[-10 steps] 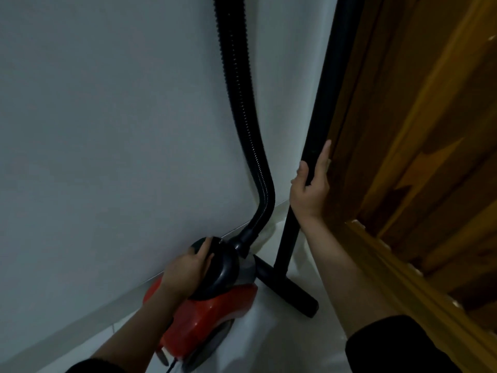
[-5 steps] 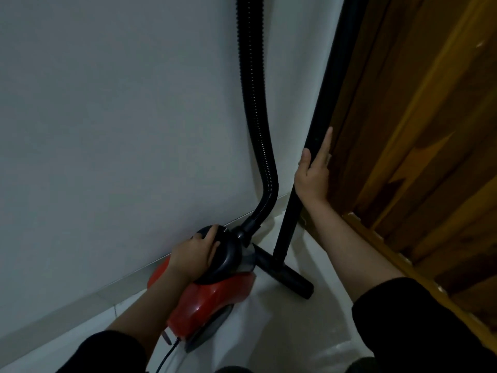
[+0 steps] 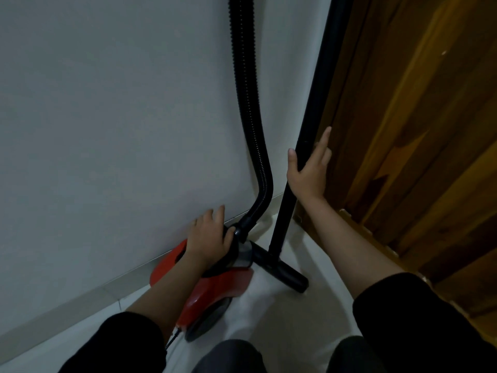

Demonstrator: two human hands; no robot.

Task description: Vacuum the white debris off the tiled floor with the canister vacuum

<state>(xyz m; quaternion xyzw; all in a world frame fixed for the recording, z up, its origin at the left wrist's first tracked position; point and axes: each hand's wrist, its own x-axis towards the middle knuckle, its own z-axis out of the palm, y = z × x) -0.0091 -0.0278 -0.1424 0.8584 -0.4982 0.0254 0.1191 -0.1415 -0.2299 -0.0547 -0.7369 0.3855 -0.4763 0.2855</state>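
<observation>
Canister vacuum (image 3: 215,289): sat on the pale floor right against the white wall, low and rounded, with a glossy red plastic shell, a black domed top and a grey wheel at its near end.
Hose (image 3: 248,109): black, ribbed and flexible; it rose from a black collar on the canister's top, bent once, then ran straight up along the wall and was cut off by the upper edge.
Wand (image 3: 317,103): smooth, rigid black tube, standing tilted between wall and door; its top was cut off by the frame.
Floor nozzle (image 3: 282,270): short black cylinder lying crosswise on the floor at the wand's foot, just beside the canister's front.
Left hand (image 3: 209,238): lay palm-down over the black dome, fingers nearly straight and a little spread, fingertips reaching toward the wall; whether any finger hooked the handle could not be told.
Right hand (image 3: 309,170): cupped the wand from the door side, thumb on the wall side, index finger straight and pointing up, the other fingers hidden behind the tube.
Sleeves: dark cloth, covering both arms above the forearms.
Tiled floor (image 3: 290,327): glossy, off-white; grout lines hard to make out in the dim light.
Door (image 3: 416,157): varnished brown wood with strong grain, its lower edge chipped and pale.
White debris: could not be made out on the floor.
Cord (image 3: 172,340): thin black lead leaving the canister's near end, mostly hidden by the left sleeve.
</observation>
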